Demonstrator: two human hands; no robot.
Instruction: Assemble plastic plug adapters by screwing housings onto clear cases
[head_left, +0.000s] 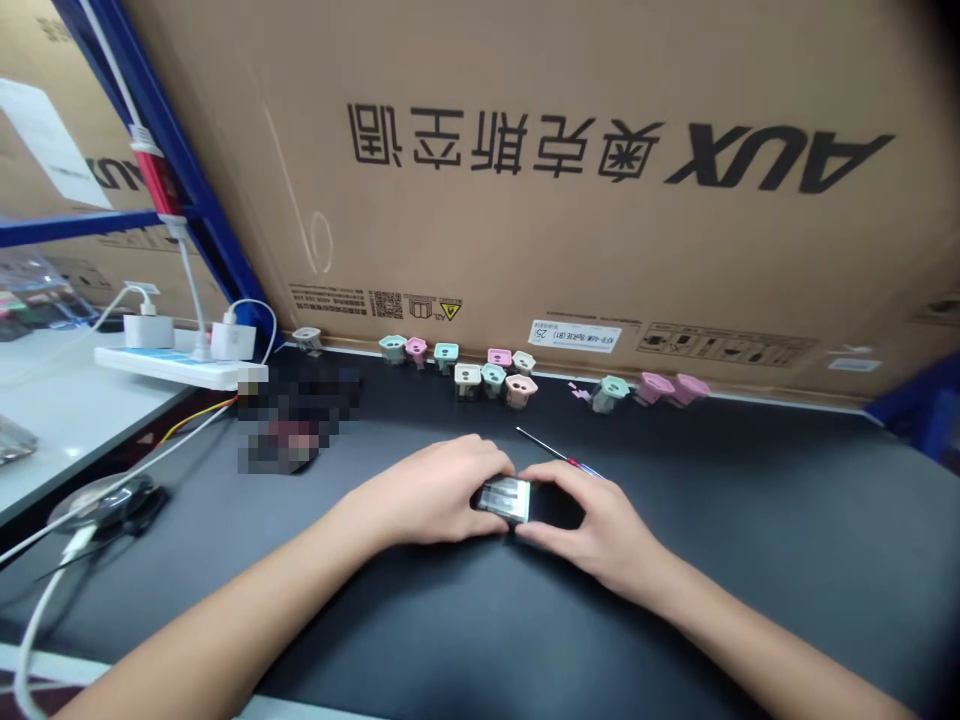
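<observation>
Both of my hands rest on the black mat (pixel 750 560) and meet around a small flat device (pixel 507 498) with a silvery face and a dark end. My left hand (pixel 439 495) curls over its left side, fingers closed on it. My right hand (pixel 592 525) pinches its right, dark end between thumb and fingers. A thin screwdriver (pixel 555 452) with a red and blue grip lies on the mat just behind my right hand.
Several small pastel plug adapters, such as one mint one (pixel 609 392), line the mat's back edge under a big cardboard box (pixel 525 150). At left sit a white power strip (pixel 180 365) with chargers, cables, and a round pad (pixel 105 503).
</observation>
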